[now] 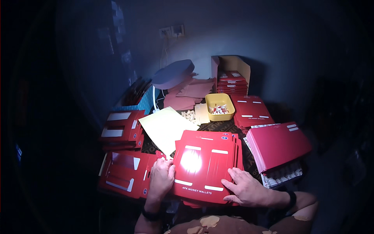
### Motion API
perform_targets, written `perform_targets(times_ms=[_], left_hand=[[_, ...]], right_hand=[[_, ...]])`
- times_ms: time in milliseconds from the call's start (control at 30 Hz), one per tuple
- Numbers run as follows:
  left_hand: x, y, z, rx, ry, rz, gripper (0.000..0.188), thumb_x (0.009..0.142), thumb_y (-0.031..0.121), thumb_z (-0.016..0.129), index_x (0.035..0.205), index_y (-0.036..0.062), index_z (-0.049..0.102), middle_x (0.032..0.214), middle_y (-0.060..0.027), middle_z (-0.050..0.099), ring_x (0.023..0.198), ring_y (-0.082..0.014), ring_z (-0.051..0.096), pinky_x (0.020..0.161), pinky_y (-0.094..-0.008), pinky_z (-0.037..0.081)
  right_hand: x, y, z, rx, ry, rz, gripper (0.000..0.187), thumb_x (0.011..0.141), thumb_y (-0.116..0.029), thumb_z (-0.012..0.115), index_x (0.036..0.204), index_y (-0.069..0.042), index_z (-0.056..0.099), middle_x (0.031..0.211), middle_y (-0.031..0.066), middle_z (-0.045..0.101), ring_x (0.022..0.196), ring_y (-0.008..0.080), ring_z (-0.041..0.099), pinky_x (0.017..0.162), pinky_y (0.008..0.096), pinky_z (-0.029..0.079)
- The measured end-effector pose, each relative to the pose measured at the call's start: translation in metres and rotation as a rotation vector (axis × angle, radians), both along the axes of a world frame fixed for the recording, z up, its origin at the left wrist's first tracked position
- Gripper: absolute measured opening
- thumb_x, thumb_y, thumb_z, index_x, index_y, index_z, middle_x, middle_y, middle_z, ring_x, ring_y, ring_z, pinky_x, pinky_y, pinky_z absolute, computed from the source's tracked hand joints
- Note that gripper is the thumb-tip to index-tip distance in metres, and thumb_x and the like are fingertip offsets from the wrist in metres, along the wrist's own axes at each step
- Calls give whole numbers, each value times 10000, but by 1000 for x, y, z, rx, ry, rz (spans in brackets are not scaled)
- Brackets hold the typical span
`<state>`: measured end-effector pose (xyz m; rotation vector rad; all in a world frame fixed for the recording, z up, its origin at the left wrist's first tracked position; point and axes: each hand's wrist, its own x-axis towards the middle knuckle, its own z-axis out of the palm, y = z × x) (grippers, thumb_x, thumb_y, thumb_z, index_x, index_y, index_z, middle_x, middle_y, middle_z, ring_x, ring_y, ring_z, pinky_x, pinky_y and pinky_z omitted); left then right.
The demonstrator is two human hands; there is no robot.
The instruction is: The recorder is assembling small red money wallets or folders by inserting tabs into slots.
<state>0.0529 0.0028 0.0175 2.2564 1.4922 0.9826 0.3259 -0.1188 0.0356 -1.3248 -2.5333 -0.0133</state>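
Red card stack (pixel 206 165) occupies lower centre; right hand (pixel 246 188) rests on it, fingers apart; left hand (pixel 161 177) curls at its left edge (grip cannot be confirmed). Piling appears partly complete: pink sheets (pixel 198 90) lie spread, upper centre.
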Motion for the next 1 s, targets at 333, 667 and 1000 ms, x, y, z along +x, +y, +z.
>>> perform_targets(times_ms=[333,667,1000], left_hand=[[5,12,-3,-75,-131,35,147,793,86,627,869,-39,615,860,-175,592,873,-322,574,814,-407,448],[2,13,4,-466,-759,-46,66,844,20,615,821,-6,559,726,-72,629,661,-103,602,583,-231,480],[4,-1,31,-685,-1036,-224,198,909,-19,492,1096,-80,509,930,-187,656,814,-175,664,706,-267,546]], right_hand=[[5,-2,-22,90,222,-31,423,835,-322,639,1119,-10,599,1237,300,468,1172,437,458,977,468,385],[7,0,-39,164,475,-63,321,795,-254,693,1007,-15,655,1205,237,538,1146,399,492,950,443,413],[6,1,-41,145,566,-69,313,798,-254,691,992,-11,659,1198,234,548,1139,397,498,942,441,415]])
